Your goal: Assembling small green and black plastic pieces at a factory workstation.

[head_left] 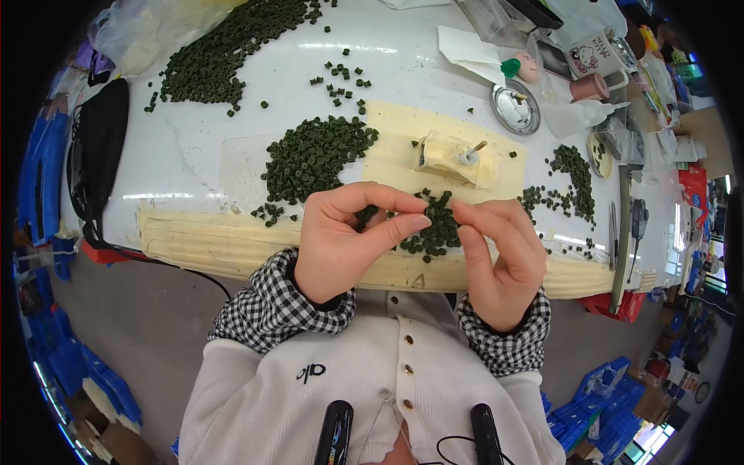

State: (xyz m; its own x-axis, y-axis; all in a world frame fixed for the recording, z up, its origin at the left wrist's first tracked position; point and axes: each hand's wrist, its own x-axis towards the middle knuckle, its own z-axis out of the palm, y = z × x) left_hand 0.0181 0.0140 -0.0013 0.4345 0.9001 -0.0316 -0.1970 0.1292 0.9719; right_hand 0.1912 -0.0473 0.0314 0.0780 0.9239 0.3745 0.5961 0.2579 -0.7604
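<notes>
Both hands meet near the table's front edge, above a small heap of dark green round parts [440, 235]. My left hand [335, 242] is closed in a pinch, thumb and index fingertip together at a small dark green part. Facing it, my right hand [505, 260] has its fingers curled, index fingertip and thumb close to the same spot; what it grips is too small to make out. A larger heap of the same green parts [314, 159] lies just beyond my left hand. Behind the fingertips stands a tape-wrapped block [457, 159] with a short metal pin on top.
Another big heap of green parts [225, 58] lies far left, with a scattered group [575, 182] at right. Beige tape [209, 240] covers the table's front edge. A round metal lid [514, 108], a cup [593, 56] and a squeeze bottle [573, 116] crowd the far right.
</notes>
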